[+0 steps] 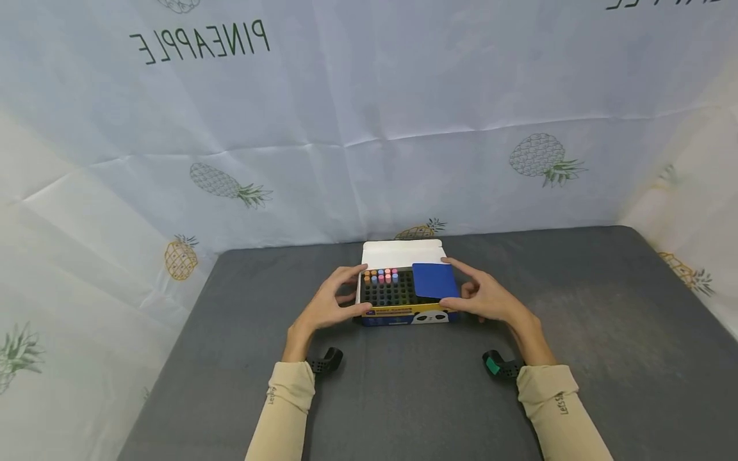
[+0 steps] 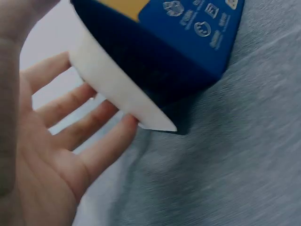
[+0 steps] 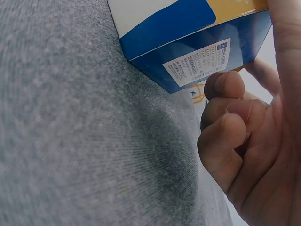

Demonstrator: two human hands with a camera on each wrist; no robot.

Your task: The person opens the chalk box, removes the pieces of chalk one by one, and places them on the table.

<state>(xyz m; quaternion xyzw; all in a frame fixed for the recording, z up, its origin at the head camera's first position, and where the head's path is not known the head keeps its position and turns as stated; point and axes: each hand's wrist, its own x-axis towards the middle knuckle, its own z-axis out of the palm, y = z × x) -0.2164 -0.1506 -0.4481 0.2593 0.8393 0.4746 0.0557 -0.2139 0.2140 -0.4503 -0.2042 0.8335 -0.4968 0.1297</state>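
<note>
A blue and yellow marker box (image 1: 398, 314) with a panda on its front stands on the table, its lid (image 1: 403, 255) raised with the white inside showing. Several capped markers (image 1: 382, 276) fill the two back rows at the left of a black tray with holes (image 1: 389, 296). A blue flap (image 1: 435, 280) covers the tray's right part. My left hand (image 1: 327, 301) grips the box's left end, thumb at the front, fingertips on a white side flap (image 2: 108, 70). At the right end, my right hand (image 1: 489, 296) holds the box between thumb and index finger, other fingers curled beside the labelled end (image 3: 200, 61).
The box stands near the back edge of a grey-covered table (image 1: 403, 397). Behind it hangs a white curtain (image 1: 369, 179) with pineapple prints. Black wrist bands (image 1: 325, 362) jut inward from both wrists.
</note>
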